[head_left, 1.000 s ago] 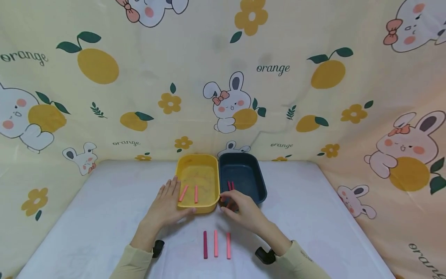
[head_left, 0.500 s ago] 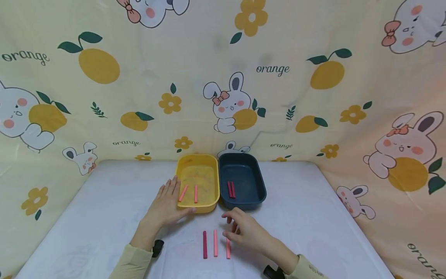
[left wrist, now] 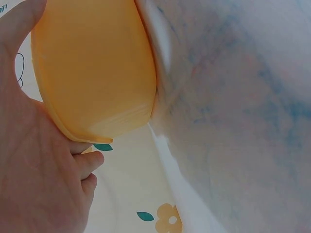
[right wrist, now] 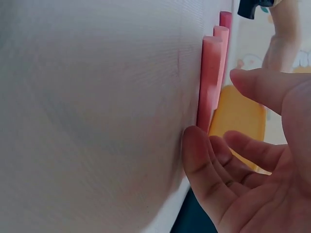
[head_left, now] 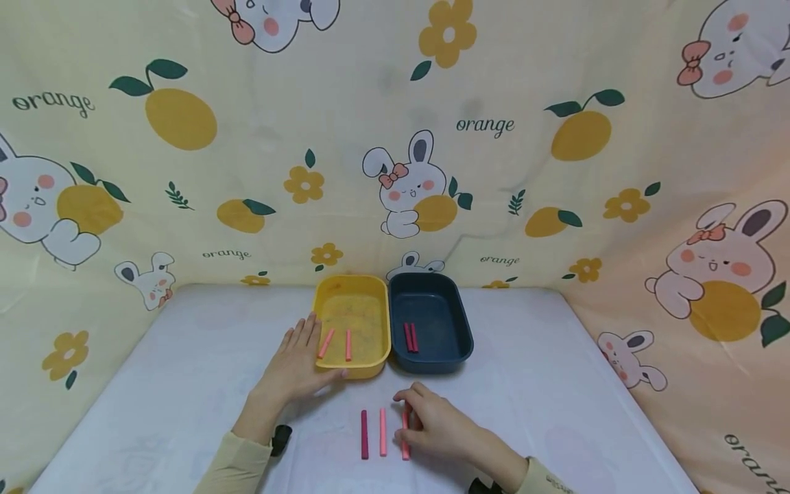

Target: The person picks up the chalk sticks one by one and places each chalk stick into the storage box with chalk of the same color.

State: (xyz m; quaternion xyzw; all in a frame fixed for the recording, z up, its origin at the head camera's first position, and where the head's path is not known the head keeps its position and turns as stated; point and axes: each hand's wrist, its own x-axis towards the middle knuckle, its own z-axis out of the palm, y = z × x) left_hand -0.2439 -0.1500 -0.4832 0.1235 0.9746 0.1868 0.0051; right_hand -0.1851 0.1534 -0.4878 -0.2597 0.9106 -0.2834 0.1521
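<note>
My left hand (head_left: 296, 360) rests along the left side of the yellow tray (head_left: 364, 372), fingers extended and thumb at its front edge. On the table, a dark red chalk-like stick (head_left: 364, 434), a pink stick (head_left: 382, 432) and a second pink stick (head_left: 405, 451) stand in a row. My right hand (head_left: 435, 427) hovers over that rightmost pink stick, partly hiding it. In the right wrist view, thumb and fingers are apart beside the pink stick (right wrist: 210, 77), not closed around it. Two pink sticks (head_left: 348, 344) lie in the yellow tray.
A dark blue tray (head_left: 435, 367) stands against the yellow tray's right side and holds two dark red sticks (head_left: 411, 337). A white cloth (head_left: 543, 384) covers the table. Behind it hangs a patterned curtain (head_left: 345, 89).
My right hand has left the blue tray's front edge and come back toward the rightmost pink stick. The left hand stays at the yellow tray.
</note>
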